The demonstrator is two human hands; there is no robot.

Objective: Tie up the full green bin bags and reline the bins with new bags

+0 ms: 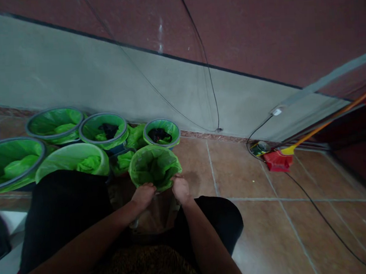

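In front of my knees stands a small trash bin lined with a green trash bag (154,155), its edge folded out over the rim. My left hand (145,195) is closed on the bag's near edge, left of centre. On the right side of that same edge, my right hand (180,188) grips the plastic, fingers curled round it. The liner hangs down inside, wrinkled and dark toward the bottom. Most of the bin's body is hidden beneath the bag and behind my hands.
Several lined bins stand to the left, among them a grey-rimmed bin (54,122) and a pale bin (72,154). A smaller bin (162,132) holds something black. Near the wall at right are a red broom (277,161), a can (259,148) and a black cable (317,207).
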